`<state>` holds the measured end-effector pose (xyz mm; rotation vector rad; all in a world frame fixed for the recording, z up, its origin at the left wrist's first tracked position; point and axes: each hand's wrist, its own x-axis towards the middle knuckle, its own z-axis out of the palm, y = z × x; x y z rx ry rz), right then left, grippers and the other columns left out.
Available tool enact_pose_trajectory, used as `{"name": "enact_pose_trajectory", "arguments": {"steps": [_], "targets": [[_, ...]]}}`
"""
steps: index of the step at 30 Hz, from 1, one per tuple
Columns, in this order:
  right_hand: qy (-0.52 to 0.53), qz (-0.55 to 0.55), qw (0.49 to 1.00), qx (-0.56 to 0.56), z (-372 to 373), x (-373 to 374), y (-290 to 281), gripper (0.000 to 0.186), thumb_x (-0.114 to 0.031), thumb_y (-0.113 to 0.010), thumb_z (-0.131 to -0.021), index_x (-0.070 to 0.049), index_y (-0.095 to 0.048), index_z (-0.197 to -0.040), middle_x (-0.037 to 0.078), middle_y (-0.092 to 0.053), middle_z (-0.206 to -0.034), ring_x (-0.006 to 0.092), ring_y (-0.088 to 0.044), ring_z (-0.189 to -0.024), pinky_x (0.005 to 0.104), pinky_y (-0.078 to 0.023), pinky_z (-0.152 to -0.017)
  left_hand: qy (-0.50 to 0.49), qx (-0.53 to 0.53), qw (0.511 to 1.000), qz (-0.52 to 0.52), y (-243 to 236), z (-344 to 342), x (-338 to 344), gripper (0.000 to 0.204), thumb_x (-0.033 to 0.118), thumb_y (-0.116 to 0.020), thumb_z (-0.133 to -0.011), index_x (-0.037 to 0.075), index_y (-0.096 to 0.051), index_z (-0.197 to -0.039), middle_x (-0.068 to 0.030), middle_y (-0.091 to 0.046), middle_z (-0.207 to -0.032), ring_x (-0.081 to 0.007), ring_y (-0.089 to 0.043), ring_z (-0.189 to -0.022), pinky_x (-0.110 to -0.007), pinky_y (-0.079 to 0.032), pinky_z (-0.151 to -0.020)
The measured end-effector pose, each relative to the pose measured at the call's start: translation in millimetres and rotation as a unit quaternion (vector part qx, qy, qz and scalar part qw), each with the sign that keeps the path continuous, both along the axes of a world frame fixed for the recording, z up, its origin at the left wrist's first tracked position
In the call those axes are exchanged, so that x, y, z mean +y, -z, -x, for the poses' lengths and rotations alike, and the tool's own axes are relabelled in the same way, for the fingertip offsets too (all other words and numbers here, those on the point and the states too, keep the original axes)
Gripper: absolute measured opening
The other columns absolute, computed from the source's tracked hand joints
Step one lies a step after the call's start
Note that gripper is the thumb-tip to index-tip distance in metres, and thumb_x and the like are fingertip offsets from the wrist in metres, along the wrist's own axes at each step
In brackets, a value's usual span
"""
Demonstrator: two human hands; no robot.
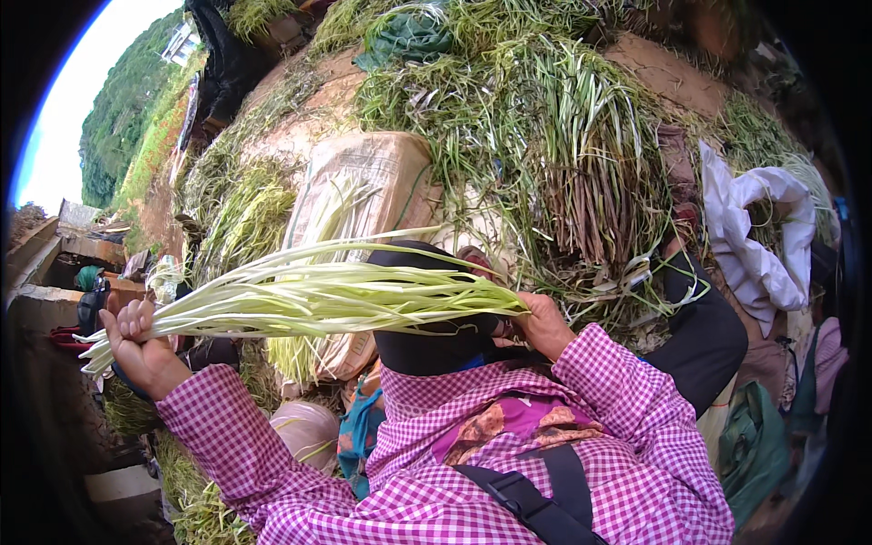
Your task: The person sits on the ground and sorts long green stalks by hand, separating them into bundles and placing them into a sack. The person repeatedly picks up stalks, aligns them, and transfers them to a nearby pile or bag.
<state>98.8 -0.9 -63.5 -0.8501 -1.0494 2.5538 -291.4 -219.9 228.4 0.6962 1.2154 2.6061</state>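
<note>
A long bundle of pale yellow-green leafy shoots (336, 295) stretches crosswise above my lap. My left hand (143, 345) is closed round its white end at the left, fingers curled upward. My right hand (543, 322) grips the leaf tips at the other end. Behind the bundle lies a woven sack (359, 163) with more pale shoots (341, 200) on it. My legs in dark trousers (699, 318) are partly hidden by the bundle and my checked clothing.
Heaps of green and reddish-stemmed plants (590, 173) cover the ground ahead. A white plastic bag (754, 227) and green cloth (754, 445) are at right. A teal cloth (359, 436) and wrapped pink roll (304, 427) lie beside me. Hillside and low walls show at left.
</note>
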Motion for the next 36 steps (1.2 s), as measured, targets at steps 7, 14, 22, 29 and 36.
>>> {"name": "enact_pose_trajectory", "arguments": {"steps": [7, 14, 22, 29, 36], "targets": [[-0.171, -0.628, 0.69, -0.317, 41, 27, 26, 0.023, -0.017, -0.05, -0.087, -0.006, -0.065, -0.101, 0.015, -0.067, -0.079, 0.0318, -0.066, -0.075, 0.0416, -0.053, -0.07, 0.038, 0.046, 0.998, 0.021, 13, -7, 15, 0.029, 0.024, -0.047, -0.097, -0.004, -0.052, -0.101, 0.0036, -0.027, -0.054, -0.0067, -0.028, -0.046, -0.022, -0.028, -0.044], [-0.408, -0.333, 0.651, -0.547, -13, 45, 122, 0.027, -0.001, -0.047, -0.089, -0.002, -0.059, -0.113, 0.022, -0.056, -0.118, 0.0303, -0.057, -0.107, 0.0403, -0.046, -0.093, 0.001, -0.036, 0.998, 0.05, 12, 21, 16, 0.028, 0.026, -0.045, -0.098, 0.002, -0.05, -0.085, 0.0035, -0.025, -0.053, -0.0082, -0.026, -0.046, -0.024, -0.028, -0.046], [-0.373, -0.587, 0.562, -0.448, -26, 51, 35, 0.058, -0.021, -0.066, -0.081, -0.012, -0.041, -0.133, 0.016, -0.055, -0.115, 0.0304, -0.054, -0.105, 0.0422, -0.042, -0.093, -0.029, -0.024, 0.999, 0.019, 11, 5, 20, 0.025, 0.025, -0.049, -0.096, 0.0, -0.051, -0.095, 0.0033, -0.026, -0.054, -0.0087, -0.03, -0.048, -0.025, -0.03, -0.047], [-0.233, -0.499, 0.83, -0.089, -41, 21, -86, 0.03, -0.013, -0.065, -0.081, -0.001, -0.062, -0.108, 0.016, -0.066, -0.093, 0.0258, -0.065, -0.082, 0.0335, -0.05, -0.074, -0.012, 0.017, 1.0, 0.021, 1, -16, 22, 0.023, 0.023, -0.047, -0.097, 0.0, -0.049, -0.097, 0.0029, -0.029, -0.056, -0.009, -0.032, -0.051, -0.026, -0.031, -0.05], [-0.139, -0.415, 0.896, -0.074, -4, 21, -93, 0.018, -0.008, -0.061, -0.083, 0.001, -0.065, -0.098, 0.014, -0.066, -0.082, 0.0213, -0.065, -0.073, 0.0301, -0.05, -0.066, 0.001, 0.011, 1.0, -0.027, 12, -25, 23, 0.024, 0.023, -0.045, -0.098, 0.0, -0.049, -0.096, 0.0027, -0.03, -0.056, -0.0086, -0.032, -0.051, -0.024, -0.031, -0.05]]}}
